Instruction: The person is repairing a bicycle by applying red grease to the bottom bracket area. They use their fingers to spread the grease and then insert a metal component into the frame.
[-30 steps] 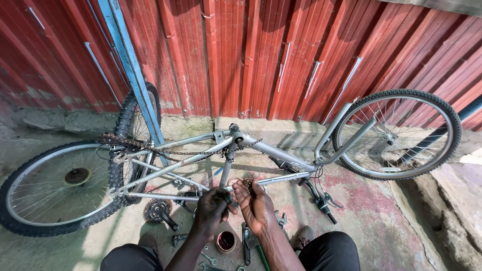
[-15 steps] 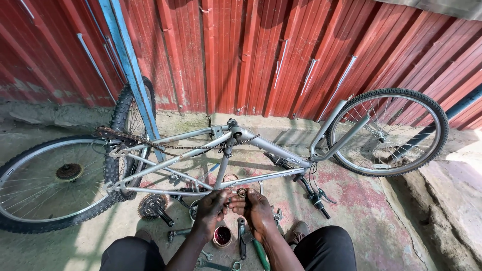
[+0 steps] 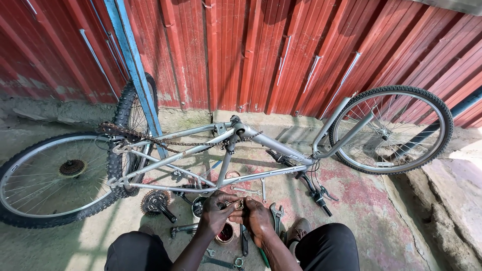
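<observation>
Silver bicycle frame [image 3: 271, 145] lies upside down across mid-frame, a little higher in view than a second ago as the head tipped down. Left hand [image 3: 217, 213] and right hand [image 3: 256, 217] have drawn together at lower centre, fingers pinching a small metal part [image 3: 239, 205] (its kind is too tiny to tell). Tools under the wrists are partly hidden.

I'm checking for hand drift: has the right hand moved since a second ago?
Yes. The right hand has drawn back from the frame tube, meeting the left hand.
</observation>
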